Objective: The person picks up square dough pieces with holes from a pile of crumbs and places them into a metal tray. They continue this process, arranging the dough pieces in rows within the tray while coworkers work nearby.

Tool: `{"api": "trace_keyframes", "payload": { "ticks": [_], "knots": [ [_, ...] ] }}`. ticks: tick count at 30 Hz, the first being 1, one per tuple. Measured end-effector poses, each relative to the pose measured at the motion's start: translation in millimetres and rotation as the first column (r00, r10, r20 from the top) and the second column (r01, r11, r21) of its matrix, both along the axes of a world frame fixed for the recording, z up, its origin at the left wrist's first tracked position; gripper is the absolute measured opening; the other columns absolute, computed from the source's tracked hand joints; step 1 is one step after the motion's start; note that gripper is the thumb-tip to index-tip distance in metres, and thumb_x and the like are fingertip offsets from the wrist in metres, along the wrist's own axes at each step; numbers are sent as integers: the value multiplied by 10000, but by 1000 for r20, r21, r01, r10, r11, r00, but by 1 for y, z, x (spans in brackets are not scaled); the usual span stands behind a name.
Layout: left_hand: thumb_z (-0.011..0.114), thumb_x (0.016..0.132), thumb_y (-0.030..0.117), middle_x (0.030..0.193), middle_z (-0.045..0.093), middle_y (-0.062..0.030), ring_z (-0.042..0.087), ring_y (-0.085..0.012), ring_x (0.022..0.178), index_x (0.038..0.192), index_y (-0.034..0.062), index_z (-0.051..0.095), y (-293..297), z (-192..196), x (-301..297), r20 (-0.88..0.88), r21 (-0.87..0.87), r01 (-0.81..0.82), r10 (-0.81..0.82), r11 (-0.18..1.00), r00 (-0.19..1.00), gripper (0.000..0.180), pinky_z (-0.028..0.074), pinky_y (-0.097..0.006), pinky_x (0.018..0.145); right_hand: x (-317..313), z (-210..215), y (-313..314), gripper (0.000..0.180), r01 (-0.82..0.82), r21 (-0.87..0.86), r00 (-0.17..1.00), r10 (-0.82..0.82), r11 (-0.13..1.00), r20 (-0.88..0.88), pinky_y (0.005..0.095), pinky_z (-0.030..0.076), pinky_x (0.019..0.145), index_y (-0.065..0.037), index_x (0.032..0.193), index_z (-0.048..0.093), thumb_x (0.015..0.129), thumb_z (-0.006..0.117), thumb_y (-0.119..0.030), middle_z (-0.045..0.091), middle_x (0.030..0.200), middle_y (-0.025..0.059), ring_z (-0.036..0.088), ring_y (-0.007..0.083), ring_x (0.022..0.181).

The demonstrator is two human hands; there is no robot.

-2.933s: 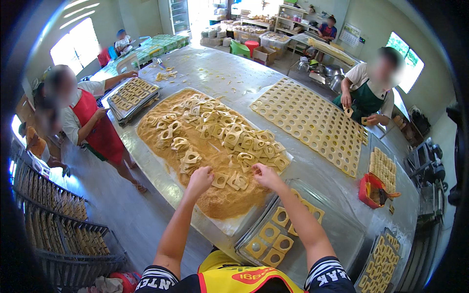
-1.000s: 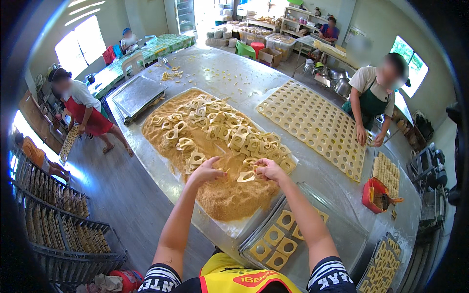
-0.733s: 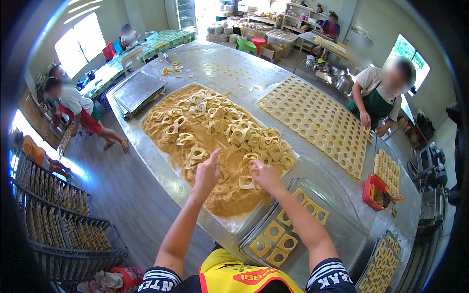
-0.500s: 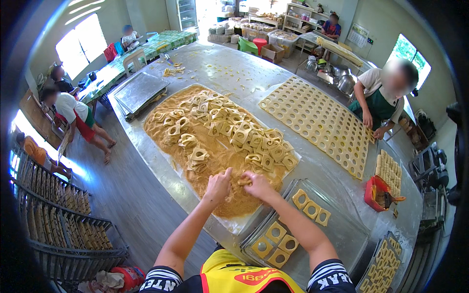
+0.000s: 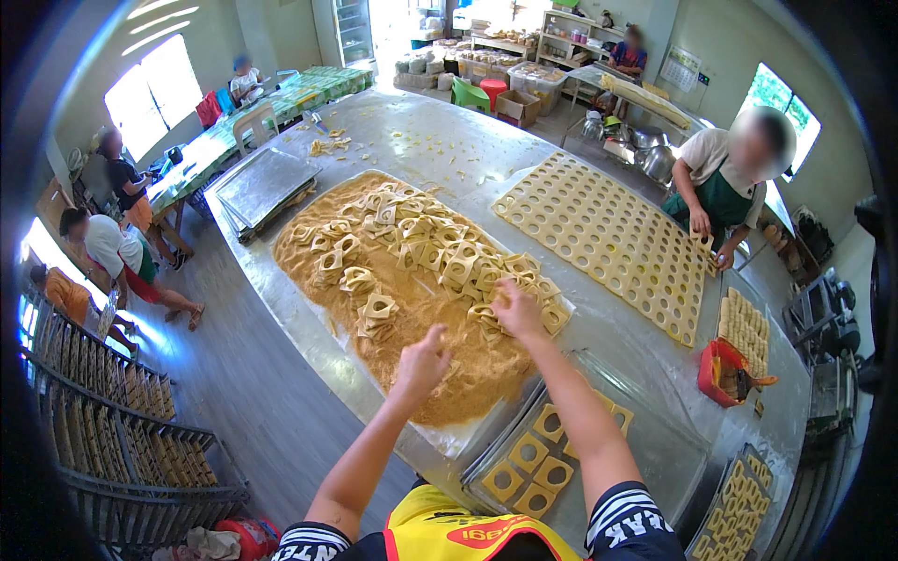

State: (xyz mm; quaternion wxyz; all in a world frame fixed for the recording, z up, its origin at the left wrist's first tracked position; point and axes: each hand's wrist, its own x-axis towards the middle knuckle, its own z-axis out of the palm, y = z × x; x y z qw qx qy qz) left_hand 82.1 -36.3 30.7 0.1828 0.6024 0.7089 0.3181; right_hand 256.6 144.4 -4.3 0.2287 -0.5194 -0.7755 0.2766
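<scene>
My left hand [image 5: 423, 365] hovers at the near part of the brown crumb bed, its index finger stretched out and nothing visible in it. Farther right, my right hand [image 5: 516, 310] reaches to the near right edge of a heap of square dough pieces with round holes [image 5: 463, 266]. Its fingers look apart, and I see no piece held in them. The crumbs [image 5: 402, 351] lie spread on a pale sheet. Under my right forearm is a metal tray [image 5: 645, 467] with several holed dough squares [image 5: 528, 453] in rows, some hidden by the arm.
A large dough sheet with many round holes [image 5: 608, 243] lies to the right, where a co-worker [image 5: 725, 182] handles its far edge. A red container [image 5: 720, 374] stands near dough rolls [image 5: 744, 327]. Stacked flat trays [image 5: 267, 192] sit at the left; racks [image 5: 131, 421] stand beyond.
My right hand has moved away from my left, up and right to the heap; the dough piece it held is no longer visible in it. My left hand stays nearly in place.
</scene>
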Motion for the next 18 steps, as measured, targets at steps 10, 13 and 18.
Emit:
{"api": "trace_keyframes", "payload": {
  "ticks": [10,13,18],
  "knots": [
    [739,777,127,813,681,-91,636,-118,732,1270,71,547,8,-6,-33,588,-226,84,67,971,806,532,507,-272,645,-38,7,-15,398,-265,-462,908,56,846,-416,318,491,569,-119,1145,598,772,735,-132,688,883,57,620,138,697],
    [756,775,175,873,700,-153,668,-181,759,1280,46,534,7,14,-55,565,-271,51,116,961,817,566,514,-309,657,-10,12,-17,362,-374,-690,804,-154,619,-574,271,458,548,-96,1132,599,790,717,-112,674,874,12,553,80,635],
    [689,814,113,820,683,-149,662,-325,725,1280,92,517,3,-7,-39,-68,42,-159,162,986,985,497,504,-435,672,40,-18,-26,380,-58,-3,998,58,998,28,293,472,569,-129,1173,577,807,679,-135,682,863,96,586,182,612]
  ]
}}
